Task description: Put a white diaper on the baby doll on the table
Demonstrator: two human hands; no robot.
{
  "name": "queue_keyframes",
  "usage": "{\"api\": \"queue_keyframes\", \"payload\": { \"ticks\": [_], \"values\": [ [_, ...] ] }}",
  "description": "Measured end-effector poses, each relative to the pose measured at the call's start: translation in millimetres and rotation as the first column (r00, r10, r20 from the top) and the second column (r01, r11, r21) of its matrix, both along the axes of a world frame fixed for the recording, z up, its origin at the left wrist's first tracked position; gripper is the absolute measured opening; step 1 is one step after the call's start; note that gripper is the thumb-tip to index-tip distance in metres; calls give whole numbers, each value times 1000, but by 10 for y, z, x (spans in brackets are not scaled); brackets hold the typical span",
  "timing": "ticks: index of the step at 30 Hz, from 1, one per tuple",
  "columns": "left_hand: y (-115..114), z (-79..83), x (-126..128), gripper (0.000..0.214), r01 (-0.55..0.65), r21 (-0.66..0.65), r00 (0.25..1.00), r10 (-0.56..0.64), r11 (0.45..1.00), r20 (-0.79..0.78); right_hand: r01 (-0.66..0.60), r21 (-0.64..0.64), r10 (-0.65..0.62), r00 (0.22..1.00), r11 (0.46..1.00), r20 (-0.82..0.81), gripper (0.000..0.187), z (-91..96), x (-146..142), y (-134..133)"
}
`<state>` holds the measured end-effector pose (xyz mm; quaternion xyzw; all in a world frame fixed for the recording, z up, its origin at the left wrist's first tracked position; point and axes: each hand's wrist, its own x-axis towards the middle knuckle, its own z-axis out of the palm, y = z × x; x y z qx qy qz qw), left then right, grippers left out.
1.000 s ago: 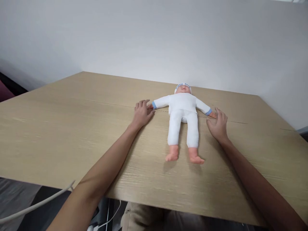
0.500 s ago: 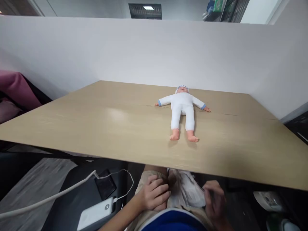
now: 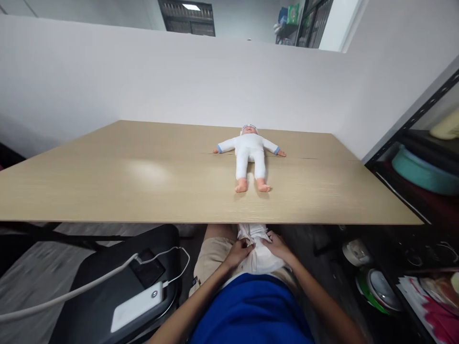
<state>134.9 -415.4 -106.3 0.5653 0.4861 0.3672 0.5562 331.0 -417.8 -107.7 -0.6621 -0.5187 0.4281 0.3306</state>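
A white diaper (image 3: pixel 256 255) lies across my lap, just below the table's front edge. My left hand (image 3: pixel 238 253) pinches its left side with bent fingers. On the other side my right hand (image 3: pixel 278 246) grips the diaper's edge near the top. The far end of the diaper is partly hidden by the table. A baby doll (image 3: pixel 250 148) in a white suit with blue cuffs and a white cap lies on its back on the table (image 3: pixel 161 191), arms spread and bare feet toward me. Neither hand touches the doll.
To my left, a black chair (image 3: pixel 89 277) holds a white power bank (image 3: pixel 136 306), a dark phone-like device (image 3: pixel 147 270) and a cable. A shelf rack at the right holds a teal basin (image 3: pixel 423 172). Tins (image 3: pixel 383 289) stand low at the right. A white wall (image 3: pixel 197 81) rises behind the table.
My right hand has come in from the right and taken hold of the diaper. My left hand has moved from my thigh onto it. The view has shifted rightward.
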Motion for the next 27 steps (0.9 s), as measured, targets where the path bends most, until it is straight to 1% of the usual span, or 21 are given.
{"api": "queue_keyframes", "payload": {
  "ticks": [2,3,4,6,8,9,10,11,12,13,14,16,18,20,23,25,27],
  "values": [
    [-175,191,-2,57,49,-17,998,-48,999,40,-39,-6,38,998,999,-47,24,144,75,-204],
    [-286,304,-28,55,74,-22,996,-73,997,49,-59,-6,58,995,998,-75,26,257,127,-344],
    [-409,426,-70,51,87,-21,995,-86,996,56,-106,-2,105,985,994,-139,28,398,182,-503],
    [-669,682,-184,43,81,21,996,-81,997,43,-200,16,198,953,980,-230,31,750,276,-846],
    [-906,920,-307,32,44,155,999,-44,987,-3,-249,58,256,939,967,-230,29,1139,312,-1154],
    [-999,1017,-359,25,39,234,999,-35,971,-21,-253,90,266,945,963,-192,27,1319,301,-1270],
    [-1067,1090,-396,19,49,308,999,-42,950,-30,-233,132,250,959,964,-135,25,1473,270,-1347],
    [-1104,1137,-414,15,55,365,998,-49,929,-25,-205,187,226,970,961,-95,24,1592,226,-1382],
    [-1110,1155,-411,13,44,402,999,-46,915,-4,-167,239,186,981,956,-56,22,1670,173,-1372],
    [-1085,1147,-386,13,11,418,999,-26,908,29,-116,292,129,991,949,-28,22,1703,119,-1320],
    [-1034,1118,-341,13,-41,413,997,13,910,72,-65,333,75,997,941,-16,22,1696,69,-1232],
    [-870,1023,-218,17,-168,355,981,120,920,154,24,377,-15,1000,926,-26,27,1580,-3,-994],
    [-674,921,-98,22,-252,287,958,196,924,210,76,393,-62,997,916,-48,35,1391,-32,-748],
    [-497,842,-28,29,-299,239,939,241,924,245,98,414,-86,995,905,-48,41,1190,-33,-571],
    [-341,761,-35,40,-332,176,922,279,927,270,105,430,-105,994,897,-23,43,935,-25,-489],
    [-311,718,-78,43,-329,135,920,284,935,271,114,421,-120,993,900,-12,44,812,-28,-526],
    [-317,680,-118,42,-320,112,922,281,941,267,127,425,-146,989,896,13,44,736,-39,-587]
  ]
}}
